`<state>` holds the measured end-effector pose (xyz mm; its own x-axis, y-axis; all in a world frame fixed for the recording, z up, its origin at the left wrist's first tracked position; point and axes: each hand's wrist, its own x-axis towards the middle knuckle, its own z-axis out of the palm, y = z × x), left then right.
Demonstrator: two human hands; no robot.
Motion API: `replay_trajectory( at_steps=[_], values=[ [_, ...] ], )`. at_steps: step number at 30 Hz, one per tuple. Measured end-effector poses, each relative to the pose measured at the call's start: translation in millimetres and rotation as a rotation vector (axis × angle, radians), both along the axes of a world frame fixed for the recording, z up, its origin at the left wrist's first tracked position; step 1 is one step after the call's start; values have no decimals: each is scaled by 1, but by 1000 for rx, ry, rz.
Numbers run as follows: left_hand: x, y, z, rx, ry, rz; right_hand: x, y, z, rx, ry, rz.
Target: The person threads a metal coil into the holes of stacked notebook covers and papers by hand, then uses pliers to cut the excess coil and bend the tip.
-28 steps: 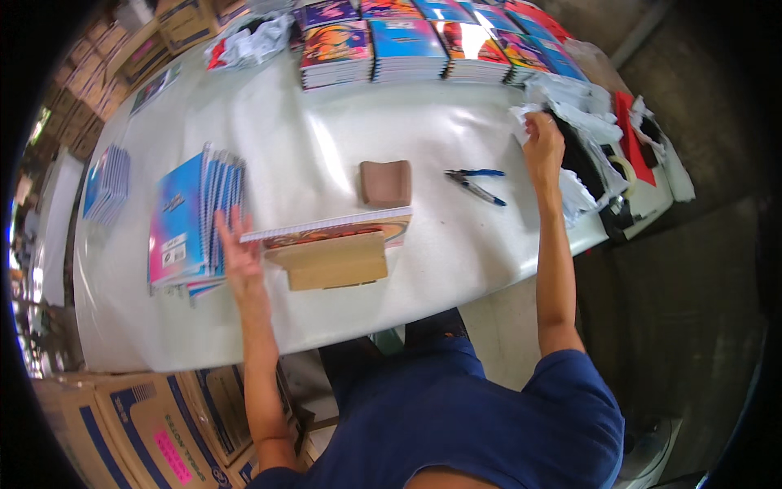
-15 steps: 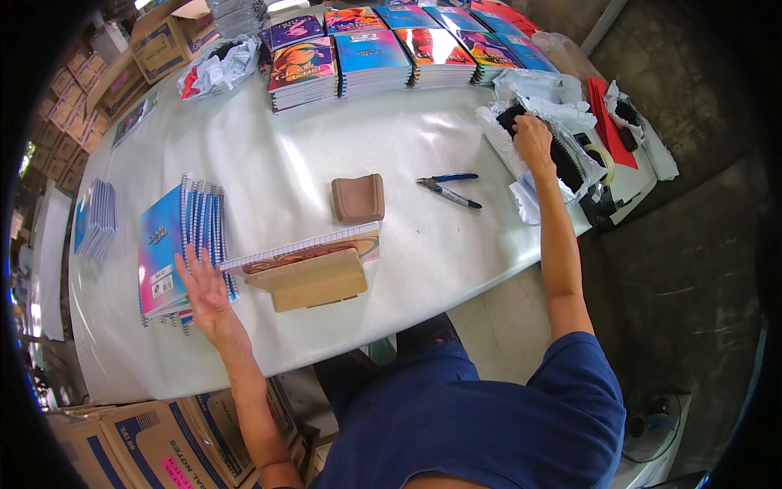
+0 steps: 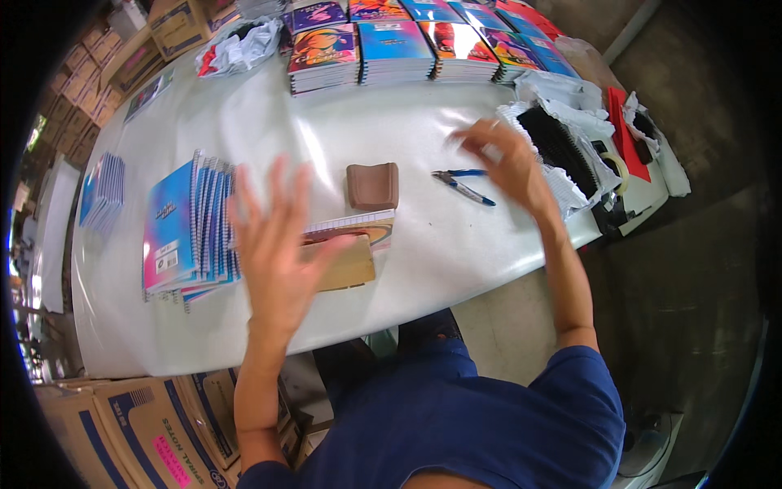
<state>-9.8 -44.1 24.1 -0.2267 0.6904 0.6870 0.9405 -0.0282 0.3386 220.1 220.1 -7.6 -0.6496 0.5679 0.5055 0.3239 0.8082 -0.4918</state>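
My left hand (image 3: 277, 253) is open, fingers spread and slightly blurred, above a notebook (image 3: 380, 231) and hiding part of it. That notebook stands on edge between a brown cardboard block (image 3: 350, 265) and a brown curved block (image 3: 372, 186). To its left lies a fanned pile of blue and pink spiral notebooks (image 3: 173, 220). My right hand (image 3: 507, 159) is in the air beside the pliers (image 3: 464, 187) with blue-and-black handles. Its fingers are drawn together in a pinch; motion blur hides what is between them. Right of it, black binding coils (image 3: 554, 147) lie in white wrapping.
Stacks of colourful notebooks (image 3: 397, 49) line the far edge. A small blue stack (image 3: 102, 189) sits at the left. A tape roll (image 3: 617, 173) and red sheets (image 3: 626, 134) lie at the right. Cardboard boxes (image 3: 138, 432) stand below the table's near left edge.
My right hand has left the black coils and moved left toward the pliers. My left hand has risen and shifted right, from the notebook pile to over the standing notebook. The view has shifted slightly.
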Motion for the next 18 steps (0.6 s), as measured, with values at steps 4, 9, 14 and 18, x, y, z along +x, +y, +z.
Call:
replay_trajectory(
  at_steps=[4,9,14,18],
  values=[
    [19,34,-2,-206,211,-29,-34,-89,13,-279,84,234],
    [16,40,-21,-404,85,-77,-41,-100,10,-519,193,319],
    [17,40,-23,-363,106,-74,-38,-98,8,-613,106,358],
    [20,39,-25,-337,113,-64,-39,-104,19,-297,-4,282]
  ],
)
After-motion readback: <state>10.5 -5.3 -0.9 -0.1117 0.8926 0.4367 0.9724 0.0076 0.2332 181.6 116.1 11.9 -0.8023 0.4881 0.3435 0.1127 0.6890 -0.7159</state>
